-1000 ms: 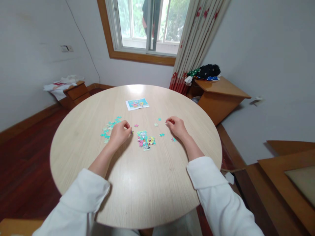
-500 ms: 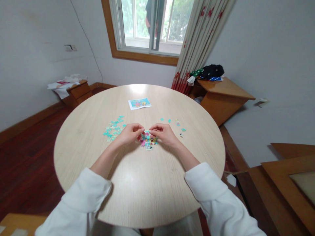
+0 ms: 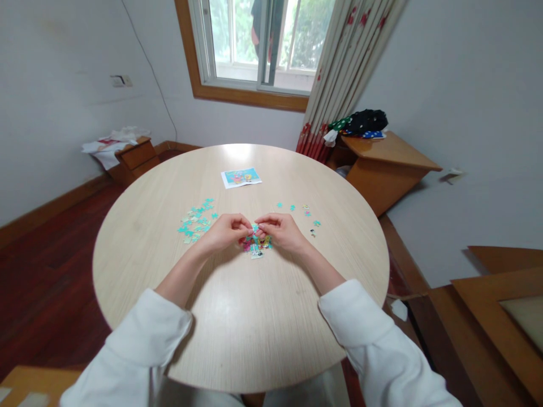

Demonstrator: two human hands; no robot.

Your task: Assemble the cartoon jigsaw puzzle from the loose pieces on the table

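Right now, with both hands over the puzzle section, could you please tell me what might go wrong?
The left hand and right hand hide part of the puzzle section, so a badly seated piece might go unnoticed.

The left hand is close to the pile of loose pieces, so a sideways sweep could scatter some.

The black-and-white piece lies near the right hand and could be nudged if that hand pulls back.

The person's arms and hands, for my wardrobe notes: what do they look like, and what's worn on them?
The left sleeve and right sleeve are plain white and loose, each with a wide, folded-looking cuff ending short of the wrist. The left hand and right hand are bare: no gloves, watch or bracelet visible.
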